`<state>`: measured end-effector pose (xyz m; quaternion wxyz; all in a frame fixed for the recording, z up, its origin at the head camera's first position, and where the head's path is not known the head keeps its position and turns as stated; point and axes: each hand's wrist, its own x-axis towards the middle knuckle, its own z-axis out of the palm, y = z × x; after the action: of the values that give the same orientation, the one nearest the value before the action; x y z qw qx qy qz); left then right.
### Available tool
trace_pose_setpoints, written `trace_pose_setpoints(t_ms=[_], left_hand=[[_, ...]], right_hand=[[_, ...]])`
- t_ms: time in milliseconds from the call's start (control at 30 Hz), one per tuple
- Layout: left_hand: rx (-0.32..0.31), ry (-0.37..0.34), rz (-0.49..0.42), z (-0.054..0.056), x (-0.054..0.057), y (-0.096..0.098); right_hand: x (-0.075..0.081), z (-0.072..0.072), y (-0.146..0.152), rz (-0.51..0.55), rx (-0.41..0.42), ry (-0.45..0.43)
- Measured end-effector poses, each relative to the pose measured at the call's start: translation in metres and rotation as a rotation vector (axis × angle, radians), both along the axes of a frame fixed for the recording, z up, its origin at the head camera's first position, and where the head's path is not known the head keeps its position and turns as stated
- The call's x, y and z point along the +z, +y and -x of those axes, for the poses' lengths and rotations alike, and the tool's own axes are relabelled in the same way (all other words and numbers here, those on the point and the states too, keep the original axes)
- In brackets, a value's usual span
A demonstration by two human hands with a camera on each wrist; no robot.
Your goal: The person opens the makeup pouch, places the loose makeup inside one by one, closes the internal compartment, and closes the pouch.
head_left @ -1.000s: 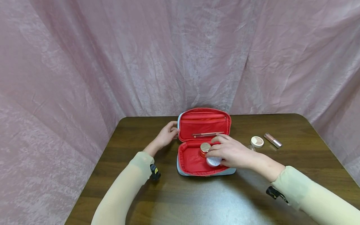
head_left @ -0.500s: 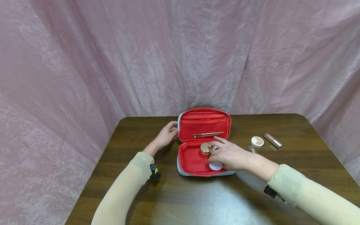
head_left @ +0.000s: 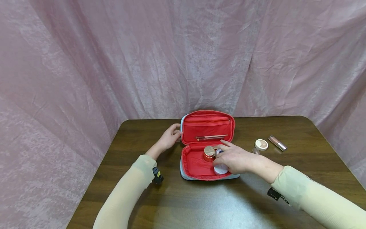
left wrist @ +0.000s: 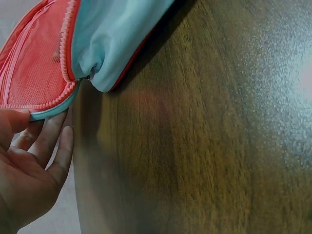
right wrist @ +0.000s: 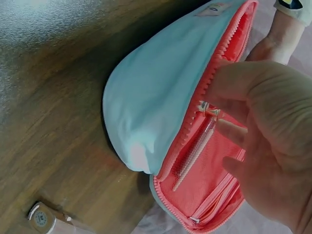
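A makeup bag (head_left: pixel 197 167), red inside and light blue outside, lies open on the table. My left hand (head_left: pixel 169 138) pinches the edge of its raised lid, seen closely in the left wrist view. Inside the base stands a gold-lidded jar (head_left: pixel 209 152). Beside it my right hand (head_left: pixel 235 158) reaches in, thumb and fingers curled round a small white-and-blue container (head_left: pixel 219 152), partly hidden by the fingers. Below the thumb lies a round white-topped container (head_left: pixel 221 169). Two thin makeup brushes (head_left: pixel 211 137) sit in the lid's mesh pocket. The right fingertips are partly hidden in the right wrist view.
Right of the bag lie a round three-shade palette (head_left: pixel 261 144) and a lip gloss tube (head_left: pixel 277 143). A clear-capped tube (head_left: pixel 255 151) is partly covered by the right wrist. A pink velvet curtain (head_left: pixel 183 57) hangs behind the wooden table (head_left: pixel 160 203).
My right hand has shifted slightly right and nearer the front of the bag. The white-topped container moved the same way, and the white-and-blue container came into sight. My left hand stays put.
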<state>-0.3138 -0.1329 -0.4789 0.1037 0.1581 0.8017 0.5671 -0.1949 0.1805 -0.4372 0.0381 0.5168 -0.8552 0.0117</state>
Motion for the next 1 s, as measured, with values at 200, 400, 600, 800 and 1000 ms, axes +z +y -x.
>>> trace_pose_setpoints(t_ms=[200, 400, 600, 800, 1000], left_hand=[[-0.001, 0.005, 0.01, 0.0, -0.001, -0.001], [-0.011, 0.008, 0.014, -0.001, -0.001, -0.001], [-0.01, 0.0, 0.02, -0.001, 0.001, -0.001], [-0.016, 0.004, 0.008, -0.003, 0.004, -0.001], [-0.016, 0.005, 0.006, -0.002, 0.002, 0.0]], right_hand=[[0.0, -0.004, 0.001, 0.011, -0.02, -0.003], [0.002, -0.002, 0.009, 0.146, -0.022, -0.005], [0.018, 0.001, 0.026, 0.262, -0.102, 0.009], [0.034, 0.003, 0.041, 0.268, -0.178, 0.049], [0.045, 0.005, 0.052, 0.289, -0.19, 0.07]])
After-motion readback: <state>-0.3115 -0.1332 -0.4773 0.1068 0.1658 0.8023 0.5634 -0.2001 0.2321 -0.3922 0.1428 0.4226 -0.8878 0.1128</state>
